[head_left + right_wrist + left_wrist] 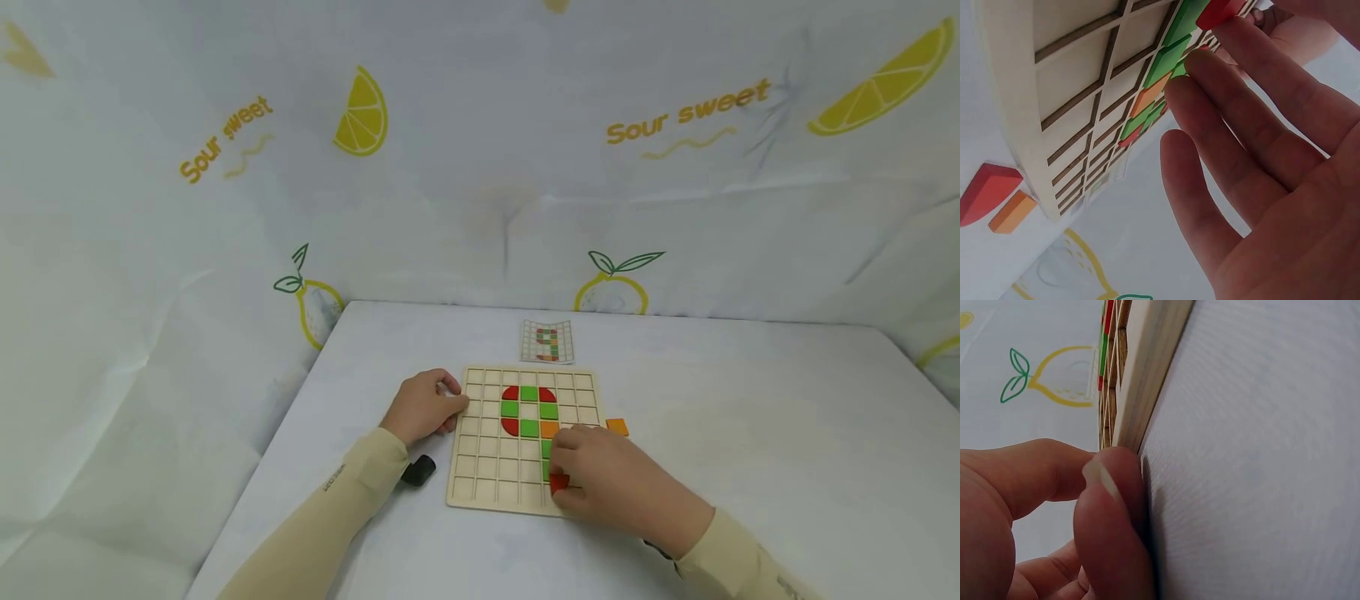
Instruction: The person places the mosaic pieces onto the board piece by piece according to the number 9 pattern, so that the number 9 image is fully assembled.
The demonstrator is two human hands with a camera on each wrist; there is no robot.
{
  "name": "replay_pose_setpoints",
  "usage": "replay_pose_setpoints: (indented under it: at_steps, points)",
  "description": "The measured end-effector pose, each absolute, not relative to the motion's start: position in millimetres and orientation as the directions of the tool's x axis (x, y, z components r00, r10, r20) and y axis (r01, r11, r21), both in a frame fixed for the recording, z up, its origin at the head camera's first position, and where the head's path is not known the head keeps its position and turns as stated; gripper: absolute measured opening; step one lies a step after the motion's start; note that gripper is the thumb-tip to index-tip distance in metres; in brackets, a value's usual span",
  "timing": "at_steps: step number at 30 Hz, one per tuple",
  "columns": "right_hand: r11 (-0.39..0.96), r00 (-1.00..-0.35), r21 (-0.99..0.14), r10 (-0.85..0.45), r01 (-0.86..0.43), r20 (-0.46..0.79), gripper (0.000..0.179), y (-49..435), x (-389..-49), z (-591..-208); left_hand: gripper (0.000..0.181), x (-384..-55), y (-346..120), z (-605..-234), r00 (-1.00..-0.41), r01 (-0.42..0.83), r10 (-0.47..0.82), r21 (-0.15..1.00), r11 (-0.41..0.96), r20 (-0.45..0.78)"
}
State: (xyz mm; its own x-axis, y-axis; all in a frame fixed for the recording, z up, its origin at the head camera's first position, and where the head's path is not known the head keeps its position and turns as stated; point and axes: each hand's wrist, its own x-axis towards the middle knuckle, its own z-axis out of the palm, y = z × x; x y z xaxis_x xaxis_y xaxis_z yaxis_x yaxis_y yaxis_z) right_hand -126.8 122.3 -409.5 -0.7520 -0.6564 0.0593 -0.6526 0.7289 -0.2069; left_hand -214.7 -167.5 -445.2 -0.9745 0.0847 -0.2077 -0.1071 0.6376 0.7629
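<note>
A pale wooden grid board (pixel 476 467) lies on the table, bearing green squares (pixel 528 393), an orange square (pixel 550 429) and red rounded pieces (pixel 511 427). My right hand (pixel 615 479) is over its lower right part. Thumb and index finger pinch a red rounded piece (pixel 559 483) at the foot of the green column; the other fingers stretch out in the right wrist view. At the board's left edge, my left hand (pixel 427 406) touches the side with loosely bent fingers. In the left wrist view, thumb (pixel 1107 531) and fingertip meet beside the board edge (pixel 1147 381).
Behind the board lies a printed pattern card (pixel 546 342). Right of the board are a loose orange square (pixel 617 427) and a red rounded piece (pixel 991 190), which my right hand hides in the head view. A black object (pixel 418 472) is by my left wrist.
</note>
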Motion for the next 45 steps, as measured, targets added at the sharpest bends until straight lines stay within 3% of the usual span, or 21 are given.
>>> replay_pose_setpoints:
  at_steps: [45]
  points:
    - [0.749, -0.756, -0.124, -0.653, -0.651, 0.028, 0.013, 114.9, -119.6, -413.8, 0.017, -217.6, -167.6, -446.3, -0.971, -0.127, 0.069, 0.740, 0.661, -0.227]
